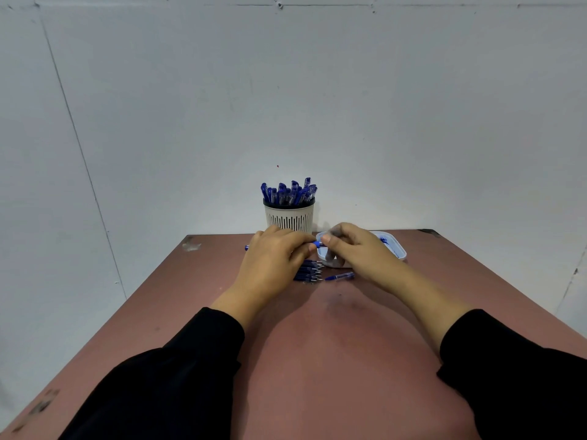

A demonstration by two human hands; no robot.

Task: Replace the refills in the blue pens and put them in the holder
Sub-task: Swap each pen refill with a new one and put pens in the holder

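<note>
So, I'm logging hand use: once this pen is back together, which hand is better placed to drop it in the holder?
Probably the left hand: it grips most of the pen and sits just in front of the holder. The right hand only pinches the tip end.

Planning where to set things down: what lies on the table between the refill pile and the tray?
In the head view, a loose blue pen part lies beside the refill pile, nearer than the tray; hands hide the rest.

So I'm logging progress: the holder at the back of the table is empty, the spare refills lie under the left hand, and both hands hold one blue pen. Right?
Not quite. The head view shows the holder packed with blue pens, not empty. The refills do lie under the left hand, and it and the right hand hold one pen.
</note>
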